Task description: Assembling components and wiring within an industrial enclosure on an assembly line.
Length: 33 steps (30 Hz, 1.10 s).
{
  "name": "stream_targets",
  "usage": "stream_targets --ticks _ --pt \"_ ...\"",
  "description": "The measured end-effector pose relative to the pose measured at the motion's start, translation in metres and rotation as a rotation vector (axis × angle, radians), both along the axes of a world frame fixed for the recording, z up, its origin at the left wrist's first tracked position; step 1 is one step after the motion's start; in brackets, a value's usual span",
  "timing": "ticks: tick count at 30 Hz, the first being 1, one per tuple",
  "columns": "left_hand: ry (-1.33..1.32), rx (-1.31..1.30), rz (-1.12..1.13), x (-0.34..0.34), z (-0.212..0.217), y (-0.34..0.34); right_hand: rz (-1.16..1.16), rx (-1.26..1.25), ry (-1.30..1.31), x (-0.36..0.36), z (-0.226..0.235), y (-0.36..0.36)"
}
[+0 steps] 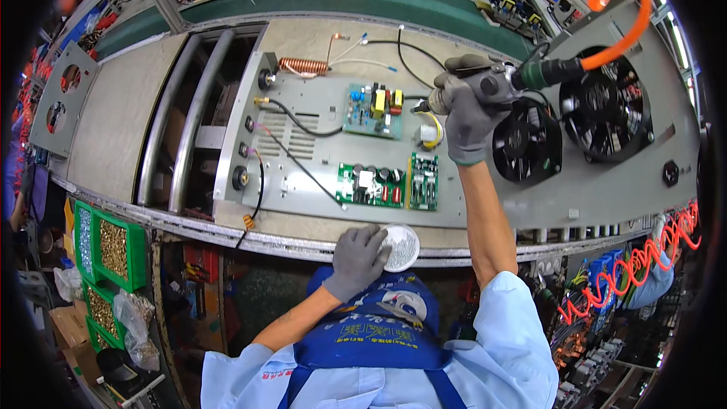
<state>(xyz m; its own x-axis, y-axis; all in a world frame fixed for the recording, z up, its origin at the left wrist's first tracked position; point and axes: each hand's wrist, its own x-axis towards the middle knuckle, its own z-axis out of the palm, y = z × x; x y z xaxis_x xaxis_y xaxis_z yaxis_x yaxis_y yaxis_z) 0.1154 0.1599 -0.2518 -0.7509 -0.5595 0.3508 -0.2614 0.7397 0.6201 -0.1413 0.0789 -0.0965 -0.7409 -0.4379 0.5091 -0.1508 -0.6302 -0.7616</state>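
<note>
My right hand [467,117], in a grey glove, is wrapped round a pneumatic screwdriver [496,85] held sideways above a grey metal chassis [303,170]. The tool's tip points left, near a blue circuit board [375,111] and a small white part with a yellow wire [429,135]. Its orange coiled hose [625,38] runs up to the right. At the bench's front edge, my gloved left hand [356,257] has its fingers closed on the rim of a round white dish [401,248] of small pieces. Two green circuit boards [371,185] lie on the chassis near that dish.
Two black fans [606,104] sit on the grey panel at right. Metal rollers [198,117] cross the bench at left. Green bins [113,250] of small hardware stand at lower left. A red coiled hose [628,265] hangs at right. A copper coil [303,66] lies behind the chassis's left part.
</note>
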Motion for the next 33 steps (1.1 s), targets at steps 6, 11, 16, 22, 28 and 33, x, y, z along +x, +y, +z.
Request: stream_targets --ticks 6,11,16,22,28,33 --pt "-0.148 0.048 -0.095 0.003 0.012 -0.004 -0.072 0.121 0.087 -0.044 -0.019 -0.068" --pt "-0.158 -0.037 -0.187 0.005 0.007 -0.014 -0.058 0.181 0.015 -0.054 -0.037 -0.089" --pt "-0.232 0.008 -0.332 0.004 0.001 -0.024 -0.066 0.205 -0.038 -0.052 -0.043 -0.086" --pt "-0.177 -0.004 -0.357 0.004 -0.004 -0.030 -0.055 0.279 0.043 -0.049 -0.043 -0.080" --pt "-0.153 -0.024 -0.353 0.004 -0.007 -0.032 -0.019 0.298 -0.017 -0.050 -0.052 -0.082" --pt "-0.150 -0.017 -0.375 0.004 -0.009 -0.033 -0.069 0.390 0.081 -0.051 -0.052 -0.086"
